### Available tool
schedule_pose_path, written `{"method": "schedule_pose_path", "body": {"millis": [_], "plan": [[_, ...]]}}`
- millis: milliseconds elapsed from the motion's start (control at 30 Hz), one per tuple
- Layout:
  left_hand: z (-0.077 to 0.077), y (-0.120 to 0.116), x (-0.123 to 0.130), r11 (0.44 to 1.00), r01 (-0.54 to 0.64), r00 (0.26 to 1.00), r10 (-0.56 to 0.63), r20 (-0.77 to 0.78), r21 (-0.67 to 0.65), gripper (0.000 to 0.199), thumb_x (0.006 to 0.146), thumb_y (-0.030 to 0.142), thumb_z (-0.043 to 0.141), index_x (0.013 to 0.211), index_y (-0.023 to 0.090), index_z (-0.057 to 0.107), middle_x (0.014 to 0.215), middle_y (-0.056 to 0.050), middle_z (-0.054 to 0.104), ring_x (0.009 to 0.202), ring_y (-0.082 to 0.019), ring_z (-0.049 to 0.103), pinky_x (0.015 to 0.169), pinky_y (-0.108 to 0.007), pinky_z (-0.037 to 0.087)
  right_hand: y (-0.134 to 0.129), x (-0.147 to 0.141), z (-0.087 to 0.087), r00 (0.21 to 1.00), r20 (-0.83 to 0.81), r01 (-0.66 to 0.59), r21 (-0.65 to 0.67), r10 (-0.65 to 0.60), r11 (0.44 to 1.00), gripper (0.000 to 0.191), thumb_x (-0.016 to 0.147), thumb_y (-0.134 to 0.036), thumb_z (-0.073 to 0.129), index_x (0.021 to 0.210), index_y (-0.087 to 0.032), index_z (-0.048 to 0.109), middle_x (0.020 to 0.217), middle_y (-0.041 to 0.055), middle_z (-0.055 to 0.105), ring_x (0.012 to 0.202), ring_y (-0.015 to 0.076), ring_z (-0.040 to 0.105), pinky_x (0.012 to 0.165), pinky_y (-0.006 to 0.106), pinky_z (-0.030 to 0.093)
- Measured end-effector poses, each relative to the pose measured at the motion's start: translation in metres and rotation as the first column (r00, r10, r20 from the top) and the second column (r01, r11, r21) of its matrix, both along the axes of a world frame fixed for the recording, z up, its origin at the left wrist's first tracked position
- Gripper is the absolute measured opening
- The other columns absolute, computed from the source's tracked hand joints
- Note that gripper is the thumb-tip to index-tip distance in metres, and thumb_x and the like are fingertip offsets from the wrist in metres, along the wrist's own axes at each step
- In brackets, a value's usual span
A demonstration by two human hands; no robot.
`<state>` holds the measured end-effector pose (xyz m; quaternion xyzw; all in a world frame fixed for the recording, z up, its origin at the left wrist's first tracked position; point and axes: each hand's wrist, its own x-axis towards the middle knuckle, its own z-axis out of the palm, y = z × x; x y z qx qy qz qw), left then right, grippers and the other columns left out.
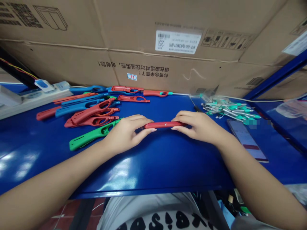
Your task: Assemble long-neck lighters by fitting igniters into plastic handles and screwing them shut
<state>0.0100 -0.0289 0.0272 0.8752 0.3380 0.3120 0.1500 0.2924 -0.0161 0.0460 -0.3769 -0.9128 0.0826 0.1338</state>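
Observation:
Both hands hold a red lighter casing level above the blue table, edge towards me. My left hand pinches its left end between thumb and fingers. Its right end is gripped the same way by my right hand. Left of my left hand lies a green lighter casing. Beyond it is a pile of red and blue lighter casings. A red half casing lies open side up behind my hands, near a red lighter with a metal rod.
A heap of metal rods with teal parts and wires lies at the right, near a phone. A screwdriver points away beside the heap. A power strip stands at left. A cardboard box walls off the back.

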Motion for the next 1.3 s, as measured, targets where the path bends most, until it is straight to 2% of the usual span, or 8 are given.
{"method": "schedule_pose_path", "body": {"millis": [300,400,500,600,733,933,1233,1300], "plan": [[-0.002,0.002,0.001,0.994,-0.097,0.995,0.097,0.002,0.041,0.028,0.099,0.037,0.057,0.116,0.015,0.066,0.109,-0.009,0.072,0.094,-0.02,0.068,0.084,-0.03,0.054,0.0,0.007,0.002,0.996,0.043,0.079,0.07,-0.082,0.994,0.025,0.101,-0.037,0.047,0.095,-0.019,0.064,0.088,0.0058,0.065,0.076,0.0192,0.06,0.065,0.03,0.039],[-0.004,0.001,0.001,0.991,-0.104,0.986,0.115,-0.122,0.089,0.047,0.096,0.043,0.061,0.135,0.019,0.057,0.116,-0.01,0.068,0.097,-0.022,0.068,0.082,-0.033,0.055,-0.003,0.0,0.001,0.993,0.077,0.08,0.066,-0.085,0.995,0.036,0.105,-0.037,0.035,0.085,-0.019,0.059,0.082,0.0052,0.062,0.073,0.0183,0.057,0.063,0.03,0.036],[-0.004,0.001,-0.001,0.988,-0.036,0.974,0.069,-0.215,0.151,0.044,0.097,0.047,0.057,0.13,0.019,0.062,0.106,-0.009,0.07,0.088,-0.022,0.068,0.075,-0.032,0.055,-0.004,-0.004,0.001,0.993,0.077,0.083,0.017,-0.084,0.996,0.042,0.106,-0.035,0.029,0.076,-0.019,0.053,0.076,0.0047,0.058,0.067,0.0174,0.053,0.062,0.031,0.036],[-0.001,-0.001,-0.001,0.978,0.036,0.977,0.009,-0.214,0.206,0.038,0.099,0.047,0.054,0.114,0.015,0.069,0.092,-0.008,0.072,0.081,-0.021,0.068,0.073,-0.031,0.053,-0.005,-0.004,0.001,1.0,-0.024,0.018,-0.051,-0.02,0.999,0.041,0.107,-0.036,0.03,0.083,-0.019,0.058,0.082,0.0063,0.062,0.075,0.0188,0.058,0.069,0.032,0.043],[0.0,-0.002,0.0,0.971,0.073,0.983,-0.032,-0.18,0.227,0.035,0.101,0.043,0.053,0.102,0.014,0.072,0.081,-0.005,0.071,0.072,-0.018,0.067,0.067,-0.029,0.05,-0.007,-0.008,-0.003,0.972,-0.2,-0.131,-0.037,0.121,0.991,0.025,0.104,-0.034,0.045,0.114,-0.02,0.063,0.113,0.0086,0.069,0.103,0.0209,0.064,0.09,0.035,0.049],[-0.007,0.0,0.0,0.99,0.068,0.984,-0.046,-0.171,0.121,0.035,0.101,0.046,0.053,0.104,0.017,0.073,0.092,-0.004,0.077,0.082,-0.02,0.072,0.074,-0.031,0.051,-0.007,-0.018,-0.015,0.923,-0.334,-0.162,0.109,0.19,0.981,0.02,0.102,-0.024,0.046,0.104,-0.018,0.065,0.101,0.0083,0.073,0.093,0.0197,0.066,0.084,0.034,0.053],[-0.008,0.003,-0.003,0.997,0.004,0.981,0.012,-0.193,0.083,0.043,0.1,0.054,0.048,0.108,0.021,0.074,0.099,-0.005,0.078,0.087,-0.024,0.073,0.077,-0.034,0.053,-0.005,0.0,0.001,1.0,-0.005,-0.023,0.045,0.023,0.999,0.036,0.097,-0.04,0.058,0.124,-0.018,0.065,0.115,0.0108,0.072,0.105,0.0259,0.067,0.089,0.038,0.051],[-0.007,0.003,-0.002,0.997,-0.013,0.98,0.027,-0.195,0.075,0.043,0.1,0.054,0.048,0.108,0.021,0.074,0.098,-0.004,0.078,0.086,-0.024,0.073,0.077,-0.034,0.053,-0.002,0.004,0.003,0.997,0.07,0.017,0.041,-0.019,0.999,0.029,0.098,-0.036,0.057,0.117,-0.017,0.068,0.107,0.0105,0.074,0.098,0.0252,0.068,0.083,0.035,0.049]]}}
